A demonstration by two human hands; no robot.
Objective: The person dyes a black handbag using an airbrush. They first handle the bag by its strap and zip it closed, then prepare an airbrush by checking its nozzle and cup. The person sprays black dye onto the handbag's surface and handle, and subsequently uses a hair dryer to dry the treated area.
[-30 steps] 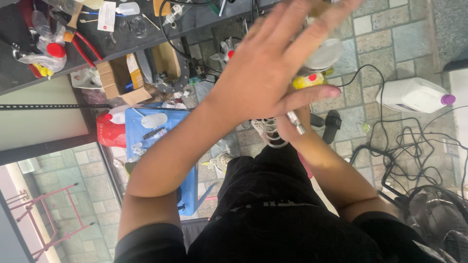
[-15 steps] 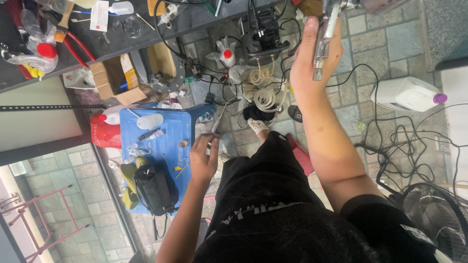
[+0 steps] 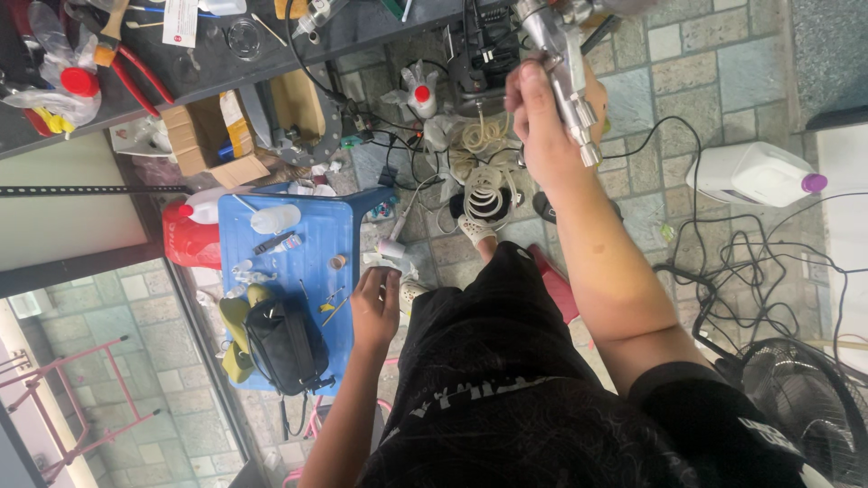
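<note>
My right hand (image 3: 542, 126) is raised toward the dark workbench (image 3: 235, 63) and is closed around a shiny metal spray-gun-like tool (image 3: 565, 63), whose nozzle end points down past my wrist. My left hand (image 3: 373, 310) hangs low beside the blue plastic stool (image 3: 312, 235). Its fingers pinch a crumpled white cloth (image 3: 387, 262) at the stool's edge. My lap in black clothing fills the bottom of the view, and one foot in a light shoe (image 3: 475, 230) shows between the hands.
On the stool lie a black pouch (image 3: 285, 343), a small clear bottle (image 3: 274, 219) and small parts. A red jug (image 3: 185, 239), an open cardboard box (image 3: 208, 136), a coiled hose (image 3: 488, 194), tangled cables (image 3: 723, 271), a white jug with purple cap (image 3: 750, 173) and a fan (image 3: 800, 407) surround me.
My left hand dropped from in front of the camera down to the stool and took the white cloth. The right hand stayed up, its metal tool now in plain sight.
</note>
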